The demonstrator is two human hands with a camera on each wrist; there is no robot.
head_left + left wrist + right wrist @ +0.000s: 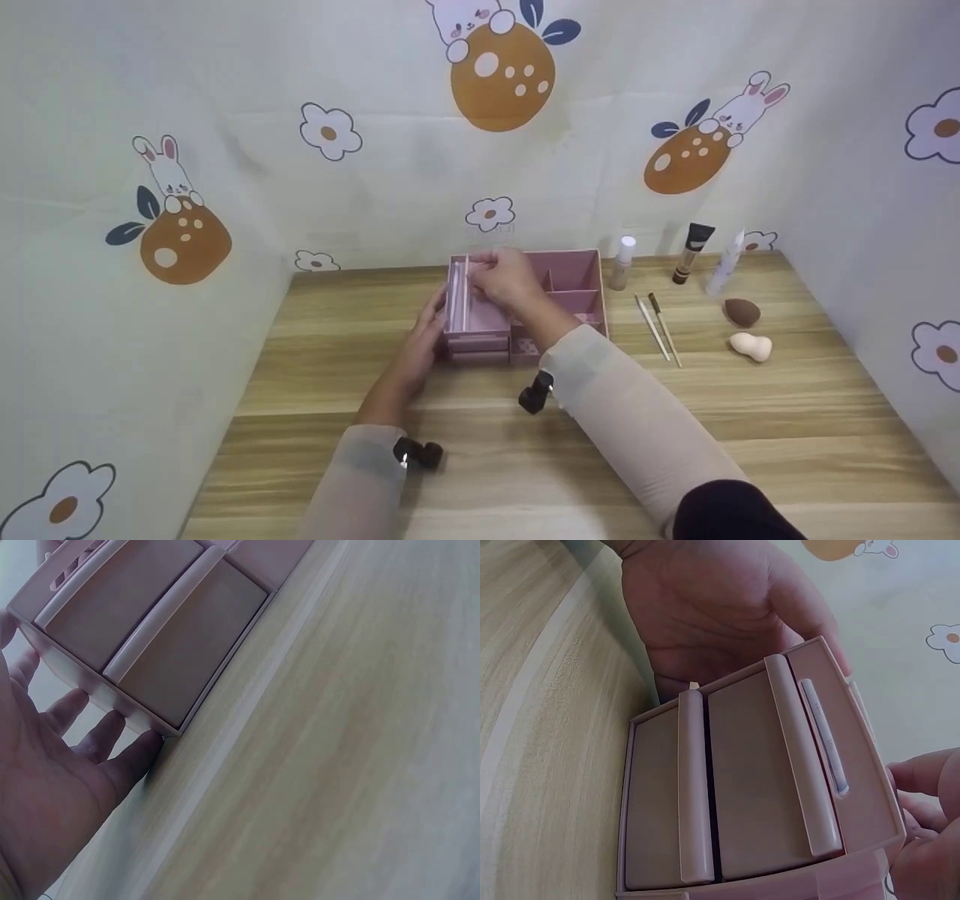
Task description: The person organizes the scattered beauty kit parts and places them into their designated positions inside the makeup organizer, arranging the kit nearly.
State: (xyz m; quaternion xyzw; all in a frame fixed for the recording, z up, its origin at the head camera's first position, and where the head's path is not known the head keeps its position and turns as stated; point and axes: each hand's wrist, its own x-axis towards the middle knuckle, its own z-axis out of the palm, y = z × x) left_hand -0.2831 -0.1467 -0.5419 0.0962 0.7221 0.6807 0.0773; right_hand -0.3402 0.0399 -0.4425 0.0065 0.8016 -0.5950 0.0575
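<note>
A pink desktop organizer [480,346] stands on the table, with two drawers at its left front and divided compartments at its right. My left hand [426,337] rests against the organizer's left side, and its fingertips [114,721] touch the side wall low down in the left wrist view. Over the organizer's top tray, my right hand [510,281] has its fingers bent and pinches a thin pale strip [468,264] that runs upright along the tray. Slender white items [457,300] lie left of the strip. Through the front slot a white printed item [825,736] shows.
Right of the organizer stand a white-capped bottle [621,264], a black-and-tan tube [691,253] and a pale pointed tube [726,262]. Two thin brushes [664,330] lie nearby, beside a brown sponge [742,312] and a cream sponge [751,346]. Patterned cloth walls [375,195] enclose the wooden table [480,465].
</note>
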